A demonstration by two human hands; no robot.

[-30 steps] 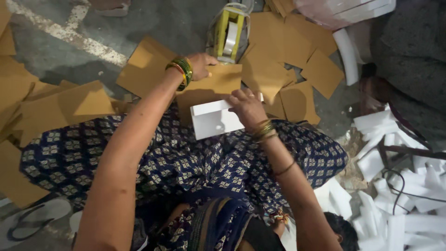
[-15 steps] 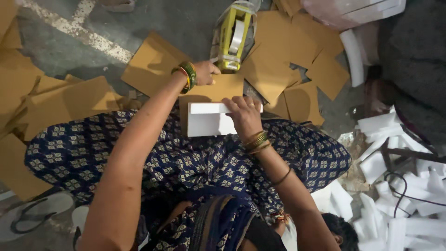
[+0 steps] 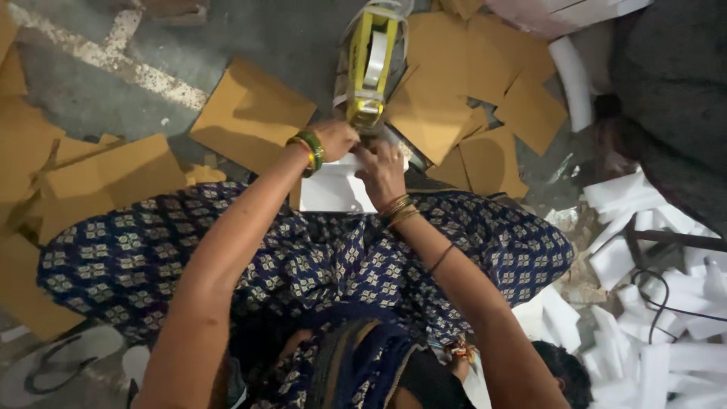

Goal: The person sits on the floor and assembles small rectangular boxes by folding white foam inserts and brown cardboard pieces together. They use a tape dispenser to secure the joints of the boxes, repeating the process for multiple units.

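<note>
While the person is sitting cross-legged on the floor in a blue patterned garment (image 3: pixel 303 257), both hands are working on a white box (image 3: pixel 333 189) that's resting at the front edge of the lap, right by the knees. The left hand (image 3: pixel 333 138) is curling its fingers around the near end of a yellow tape dispenser (image 3: pixel 369 64), which is lying just beyond the box and touching its far edge as far as I can tell. The right hand (image 3: pixel 381 170) is pressing flat-ish on the box top, fingers bent over the far edge, pinning it down.

Judging by looks, that box is going to be light and a bit flimsy, thin card that'll dent if squeezed mid-panel, so gripping at the edges or corners seems the safe bet. The dispenser looks stiffer and heavier, best held by its handle end, well away from the cutting edge.

Brown cardboard sheets (image 3: pixel 250 113) are lying scattered all over the grey floor, and white foam pieces (image 3: pixel 644 250) are piling up off to the right.
</note>
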